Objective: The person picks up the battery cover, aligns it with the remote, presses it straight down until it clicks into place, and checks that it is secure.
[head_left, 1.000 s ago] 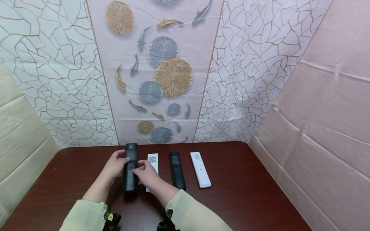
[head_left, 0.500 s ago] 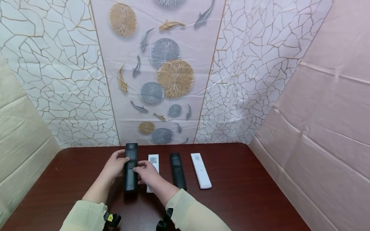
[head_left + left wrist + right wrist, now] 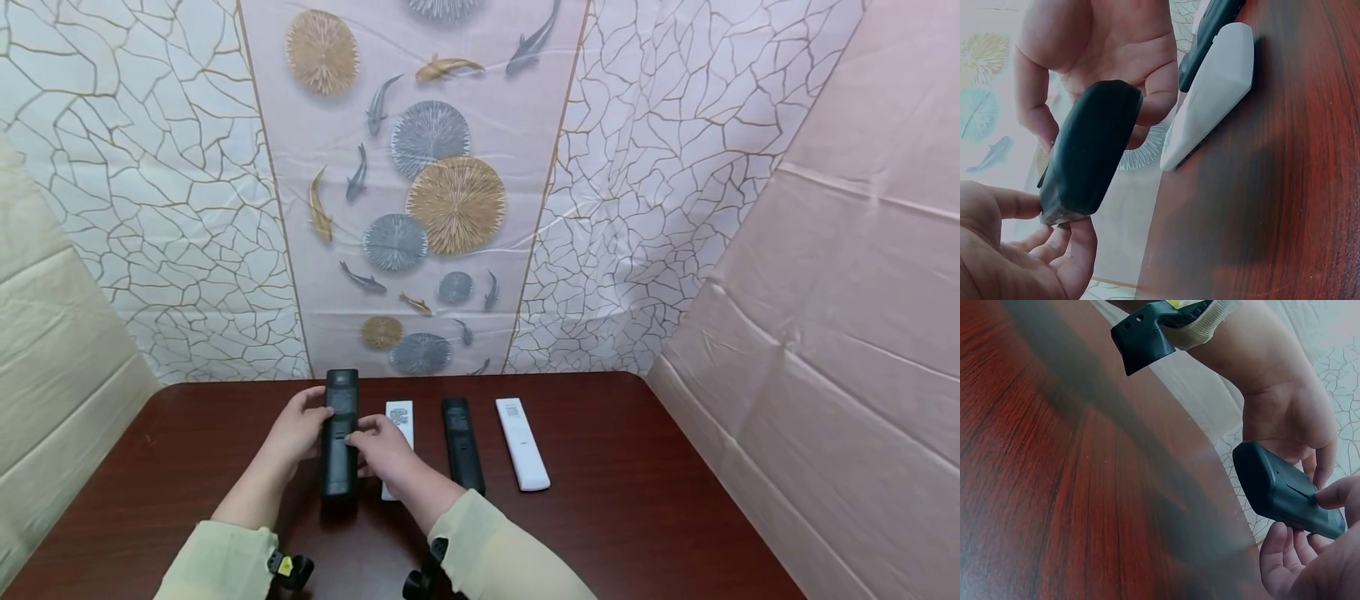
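Observation:
A black remote control is held above the table with its back and battery cover facing up. My left hand grips its far left side, thumb on top and fingers beneath. From the right, my right hand pinches the middle, its thumb pressing at the cover's catch. In the right wrist view, that thumb lies on the back of the remote, beside a thin dark seam. The left wrist view shows the remote's rounded end between both hands. Right beside my right hand lies a white remote, partly hidden by it.
Farther right on the dark red-brown table lie another black remote and another white remote, backs up. A patterned cloth hangs behind the table's far edge, and pale cloth walls stand at both sides.
The head view has shifted very slightly. Both hands keep nearly the same hold on the black remote, and the other remotes stay where they lay.

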Tool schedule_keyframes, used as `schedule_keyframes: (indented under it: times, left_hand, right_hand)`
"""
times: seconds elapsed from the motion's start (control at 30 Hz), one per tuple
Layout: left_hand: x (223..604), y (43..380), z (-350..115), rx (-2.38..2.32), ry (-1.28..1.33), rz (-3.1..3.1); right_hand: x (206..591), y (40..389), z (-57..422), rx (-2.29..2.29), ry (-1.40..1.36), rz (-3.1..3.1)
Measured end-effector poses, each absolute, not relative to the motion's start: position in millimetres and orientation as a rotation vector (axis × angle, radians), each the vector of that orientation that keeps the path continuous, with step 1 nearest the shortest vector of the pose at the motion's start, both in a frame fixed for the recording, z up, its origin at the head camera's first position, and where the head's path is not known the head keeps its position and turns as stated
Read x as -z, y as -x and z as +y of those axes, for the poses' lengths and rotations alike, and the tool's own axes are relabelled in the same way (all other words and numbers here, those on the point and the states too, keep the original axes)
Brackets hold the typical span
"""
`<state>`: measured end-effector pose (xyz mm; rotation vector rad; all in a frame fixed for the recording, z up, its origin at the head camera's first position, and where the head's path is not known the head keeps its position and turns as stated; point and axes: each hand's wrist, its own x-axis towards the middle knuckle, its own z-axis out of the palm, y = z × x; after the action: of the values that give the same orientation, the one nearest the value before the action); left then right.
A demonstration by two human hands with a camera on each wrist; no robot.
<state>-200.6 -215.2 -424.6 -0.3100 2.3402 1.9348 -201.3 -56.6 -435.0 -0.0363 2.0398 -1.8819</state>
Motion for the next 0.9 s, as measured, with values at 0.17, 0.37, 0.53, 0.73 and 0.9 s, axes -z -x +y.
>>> schedule_keyframes:
  times: [0.17,0.37,0.53,0.73,0.9]
  left_hand:
    - [424.5,200.4,-214.6,-1.945,0.325,2.322]
    - [427.5,201.9,-217.4,-1.933,0.336,2.309]
    - [429.2,203.7,-219.1,-1.935,0.324,2.283]
    - [433.8,204.3,-220.2,-1.944,0.299,2.274]
    - [440.4,207.1,-220.5,-1.917,0.298,2.290]
  right_hand:
    - [437.2,200.9,-56.5,1.865,0.055,2.067]
    - [439.4,199.6,-57.1,1.868,0.067,2.076]
    - [440.2,199.1,-57.1,1.873,0.064,2.069]
    - [441.9,195.5,-53.7,1.896,0.077,2.068]
    - [442.3,191.0,-41.5,1.913,0.099,2.070]
